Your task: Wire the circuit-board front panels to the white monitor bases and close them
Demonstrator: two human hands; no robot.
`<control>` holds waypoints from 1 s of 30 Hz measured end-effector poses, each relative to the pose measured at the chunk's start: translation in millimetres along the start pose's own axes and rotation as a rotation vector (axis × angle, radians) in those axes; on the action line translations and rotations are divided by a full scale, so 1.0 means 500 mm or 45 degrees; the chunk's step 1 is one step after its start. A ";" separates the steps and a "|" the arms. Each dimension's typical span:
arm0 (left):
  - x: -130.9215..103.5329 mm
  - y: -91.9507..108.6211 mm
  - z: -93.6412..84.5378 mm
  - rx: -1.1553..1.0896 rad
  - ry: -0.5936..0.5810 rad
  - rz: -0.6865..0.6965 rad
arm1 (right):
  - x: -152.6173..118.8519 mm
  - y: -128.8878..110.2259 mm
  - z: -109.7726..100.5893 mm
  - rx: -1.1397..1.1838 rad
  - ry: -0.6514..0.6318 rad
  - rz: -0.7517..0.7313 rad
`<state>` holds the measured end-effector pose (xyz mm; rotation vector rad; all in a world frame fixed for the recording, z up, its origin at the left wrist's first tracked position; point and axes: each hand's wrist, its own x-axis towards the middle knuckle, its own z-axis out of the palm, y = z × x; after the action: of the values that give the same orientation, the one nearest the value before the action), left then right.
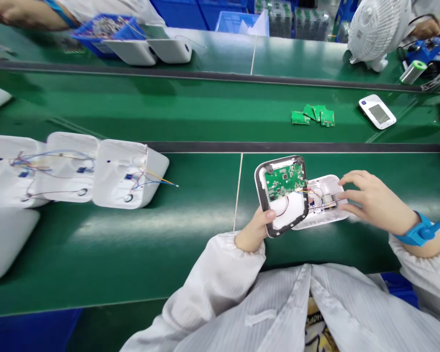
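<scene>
My left hand (258, 227) grips a white front cover with a dark rim (262, 195), its thumb over the lower edge. A green circuit board (286, 181) is fitted inside that cover. Coloured wires (314, 195) run from it into a white housing (324, 222), which lies open side up beside and partly behind the cover. My right hand (368, 198), with a blue wrist strap (421, 231), is at the housing's right side, fingers apart and curved over its edge. Whether the fingertips touch the housing or a wire I cannot tell.
Several white housings with loose wires (121, 171) line the left. Small green boards (317, 115) and a white device with a screen (377, 112) lie on the middle strip. Across stand a fan (376, 32), a blue parts bin (106, 32) and a co-worker's arm (33, 14).
</scene>
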<state>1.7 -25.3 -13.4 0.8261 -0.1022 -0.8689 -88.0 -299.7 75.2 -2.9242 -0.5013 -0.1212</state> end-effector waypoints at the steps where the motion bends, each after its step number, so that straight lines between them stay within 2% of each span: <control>1: 0.003 -0.001 0.000 -0.005 -0.001 -0.004 | -0.002 -0.001 0.001 -0.032 0.014 -0.002; 5: 0.004 -0.008 0.004 0.013 0.002 0.001 | 0.008 -0.030 0.003 0.034 0.095 -0.033; 8: -0.005 -0.009 0.014 0.039 -0.004 0.009 | 0.023 -0.068 0.009 0.228 0.139 0.061; 13: -0.012 -0.011 0.030 0.044 -0.088 0.040 | 0.061 -0.140 0.050 0.543 0.442 0.108; 16: -0.007 -0.027 0.025 0.095 -0.152 0.126 | 0.084 -0.170 0.078 0.602 0.539 0.153; 20: 0.000 -0.056 0.003 0.198 -0.121 0.190 | 0.100 -0.189 0.092 0.697 0.532 0.270; 23: 0.001 -0.070 -0.009 0.249 -0.148 0.251 | 0.102 -0.195 0.086 0.871 0.455 0.395; 27: 0.003 -0.067 -0.019 0.317 -0.231 0.320 | 0.096 -0.199 0.075 0.974 0.339 0.472; 30: 0.007 -0.057 -0.024 0.404 -0.278 0.286 | 0.091 -0.201 0.071 0.933 0.332 0.425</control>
<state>-9.4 -30.9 -42.2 0.9913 -0.5262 -0.7366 -77.2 -185.0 60.8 -2.1863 0.0044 -0.2160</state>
